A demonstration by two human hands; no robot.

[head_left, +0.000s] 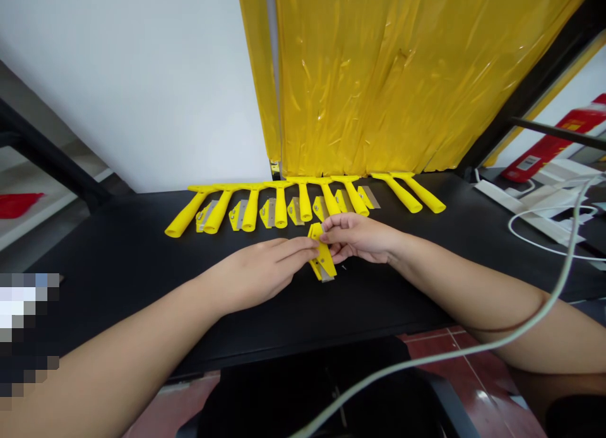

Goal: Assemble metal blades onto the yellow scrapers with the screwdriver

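Observation:
My left hand [269, 267] and my right hand [357, 236] meet over the middle of the table, both closed on a yellow scraper head [325, 259]. It is a flat plastic piece with small holes or screws in its face. A grey metal blade [327, 278] shows at its lower end. My left fingertips press its left side, while my right thumb and fingers pinch its upper right. Beside it on the black tabletop lies a small screw-like piece [344, 267]. Fingers cover part of the head.
Behind my hands, several yellow T-shaped handles [190, 214] lie in a row, with several yellow heads with metal blades [269, 213] among them. Yellow plastic sheeting [360, 78] hangs at the back. White power strips [521, 207] lie at right; a pale cable [426, 356] crosses the foreground.

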